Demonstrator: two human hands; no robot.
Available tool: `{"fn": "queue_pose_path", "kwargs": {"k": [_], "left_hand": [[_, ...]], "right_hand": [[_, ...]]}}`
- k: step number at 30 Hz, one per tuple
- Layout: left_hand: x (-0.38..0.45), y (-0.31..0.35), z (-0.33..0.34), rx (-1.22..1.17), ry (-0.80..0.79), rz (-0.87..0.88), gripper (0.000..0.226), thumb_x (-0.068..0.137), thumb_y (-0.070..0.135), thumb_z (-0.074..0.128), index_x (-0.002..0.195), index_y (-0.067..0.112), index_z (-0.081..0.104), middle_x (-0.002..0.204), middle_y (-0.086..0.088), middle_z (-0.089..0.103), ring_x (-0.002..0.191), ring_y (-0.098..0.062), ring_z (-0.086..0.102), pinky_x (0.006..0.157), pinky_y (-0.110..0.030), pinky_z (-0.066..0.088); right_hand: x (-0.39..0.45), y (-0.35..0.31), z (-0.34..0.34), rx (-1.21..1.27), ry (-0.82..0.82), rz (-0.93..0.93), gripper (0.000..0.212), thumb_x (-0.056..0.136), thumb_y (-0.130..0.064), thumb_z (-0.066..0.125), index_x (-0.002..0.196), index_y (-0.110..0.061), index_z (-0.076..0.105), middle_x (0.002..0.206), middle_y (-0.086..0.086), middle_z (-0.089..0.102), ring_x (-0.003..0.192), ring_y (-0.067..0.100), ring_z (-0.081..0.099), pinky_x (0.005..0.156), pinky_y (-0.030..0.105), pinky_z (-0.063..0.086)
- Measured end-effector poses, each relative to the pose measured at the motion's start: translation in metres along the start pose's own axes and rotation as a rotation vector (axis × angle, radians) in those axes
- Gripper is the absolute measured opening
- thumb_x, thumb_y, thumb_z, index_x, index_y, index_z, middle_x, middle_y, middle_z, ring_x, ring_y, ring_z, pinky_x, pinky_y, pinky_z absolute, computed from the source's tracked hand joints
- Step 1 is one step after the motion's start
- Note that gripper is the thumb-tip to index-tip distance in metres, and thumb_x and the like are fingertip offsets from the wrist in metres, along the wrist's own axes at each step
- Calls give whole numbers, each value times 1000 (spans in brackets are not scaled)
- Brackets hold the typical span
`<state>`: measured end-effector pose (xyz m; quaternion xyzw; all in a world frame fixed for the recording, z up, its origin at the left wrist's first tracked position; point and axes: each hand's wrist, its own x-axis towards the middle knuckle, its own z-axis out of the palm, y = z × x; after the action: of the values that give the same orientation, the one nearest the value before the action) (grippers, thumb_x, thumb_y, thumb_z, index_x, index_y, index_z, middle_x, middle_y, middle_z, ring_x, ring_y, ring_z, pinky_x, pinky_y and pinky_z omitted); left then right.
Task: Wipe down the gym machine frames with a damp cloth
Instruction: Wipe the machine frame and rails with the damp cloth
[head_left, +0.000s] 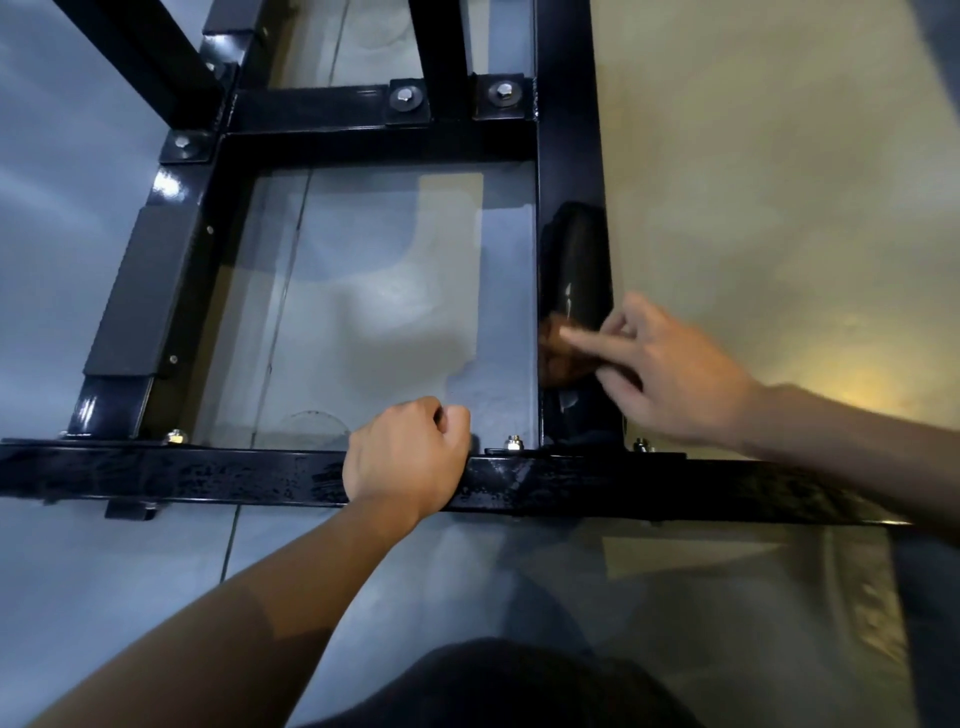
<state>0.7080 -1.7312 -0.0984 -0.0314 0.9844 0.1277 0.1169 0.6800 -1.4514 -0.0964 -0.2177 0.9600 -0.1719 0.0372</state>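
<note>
The left hand (408, 457) reaches from the lower left and sits knuckles-up on the near horizontal bar (208, 475) of the black machine frame (563, 130), fingers curled over its far edge; the right hand (670, 374) comes in from the right, fingers loosely spread, index extended, pressing a brown cloth (563, 353) against the dark pad (576, 270) on the frame's right rail. One cloth shows; seven silver bolts are countable, three (504, 92) along the far cross members, three (514, 442) by the near bar, and one on the upper-left upright.

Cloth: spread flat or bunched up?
Bunched. The brown cloth sits as a crumpled wad under the right hand, pressed against the black frame.
</note>
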Motion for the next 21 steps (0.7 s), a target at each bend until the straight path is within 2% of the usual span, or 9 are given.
{"fn": "queue_pose_path", "kwargs": {"k": [2,5,8,10,12,14,16,18,21], "left_hand": [[0,0,1,-5,4,1,41,94,37,36,62,13,47,55,-4,50,54,-26,48,55,-34,38],[0,-1,1,-3,7,-2,40,94,37,37,63,13,48,55,-4,51,52,-25,46,55,-34,39],[0,0,1,-8,0,-2,40,93,37,37,62,14,46,56,-3,49,54,-26,46,55,-34,38],[-1,0,2,-8,-12,-3,40,93,37,36,62,14,44,56,-4,49,56,-28,48,55,-34,37],[-1,0,0,-6,-31,-1,40,93,39,36,62,15,46,57,-3,51,57,-27,51,57,-34,41],[-2,2,-1,-6,-59,-7,41,92,42,35,65,16,54,61,0,57,59,-24,53,62,-34,48],[-2,2,-5,14,-73,-16,42,91,43,34,69,18,60,64,1,60,60,-22,54,68,-35,51],[-2,4,-6,28,-84,-13,41,92,43,36,72,19,62,66,0,59,62,-23,53,67,-35,47],[-3,4,-7,43,-68,-6,39,94,41,37,72,16,58,64,0,55,58,-20,47,60,-35,36]], "right_hand": [[-26,-10,0,19,-85,-87,50,97,-34,51,147,-31,58,116,1,47,93,22,56,70,39,54],[-34,-11,-1,-36,-146,-165,53,97,-41,41,148,-34,55,119,-1,44,95,21,56,61,44,57],[-13,-6,-3,-133,-82,-161,51,97,-31,53,147,-35,54,120,2,50,90,21,55,52,34,49],[20,6,-8,-167,-11,-39,54,99,-25,55,151,-36,47,124,6,49,94,26,57,59,32,44],[61,18,-18,-170,21,121,55,103,-25,50,155,-38,39,134,7,43,109,33,54,72,39,49],[97,30,-25,-139,14,264,54,104,-23,47,155,-38,38,138,9,38,117,38,50,87,47,53],[114,31,-23,-103,20,385,56,102,-21,47,154,-40,38,138,8,37,119,39,48,91,48,51],[110,23,-15,-140,20,409,56,102,-23,46,155,-38,36,140,5,37,117,37,47,91,47,50],[77,7,-10,-128,9,301,51,102,-29,45,153,-36,38,137,3,40,113,34,48,92,48,51]]}}
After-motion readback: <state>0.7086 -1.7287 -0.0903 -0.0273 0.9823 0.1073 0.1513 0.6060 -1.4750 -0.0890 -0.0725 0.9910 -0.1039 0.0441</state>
